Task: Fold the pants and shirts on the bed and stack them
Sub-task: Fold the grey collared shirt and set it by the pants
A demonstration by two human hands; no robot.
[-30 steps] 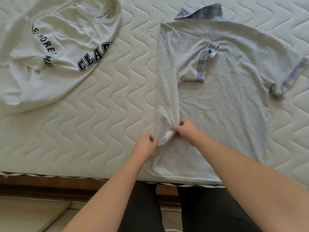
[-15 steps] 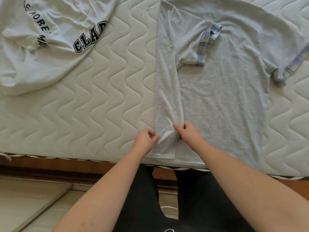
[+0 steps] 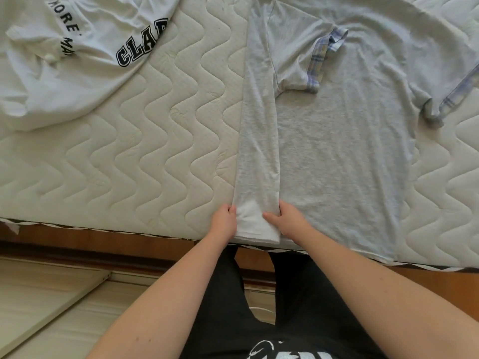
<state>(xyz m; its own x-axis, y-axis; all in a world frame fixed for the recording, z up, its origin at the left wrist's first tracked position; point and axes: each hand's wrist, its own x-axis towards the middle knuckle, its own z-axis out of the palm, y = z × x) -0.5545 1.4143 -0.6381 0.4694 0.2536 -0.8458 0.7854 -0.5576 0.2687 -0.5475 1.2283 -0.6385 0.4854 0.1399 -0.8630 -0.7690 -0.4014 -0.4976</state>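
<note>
Grey shirt [image 3: 344, 156] with plaid sleeve cuffs lies flat on the bed [image 3: 129, 156], in the right half of the head view, and its bottom hem reaches the near edge of the mattress. Its left side is folded over onto the body as a long narrow strip [image 3: 259, 141] that runs from far to near, and the left sleeve [image 3: 298, 58] lies across the chest. At the near end of this strip both hands work. The left hand [image 3: 224, 222] is on the left edge of the strip, with curled fingers that pinch the cloth. The right hand [image 3: 287, 220] is on the right edge; its thumb presses on top of the strip and the fingers grip the edge. A white shirt [image 3: 77, 60] with black letters lies crumpled at the far left of the bed, well apart from the grey one.
</note>
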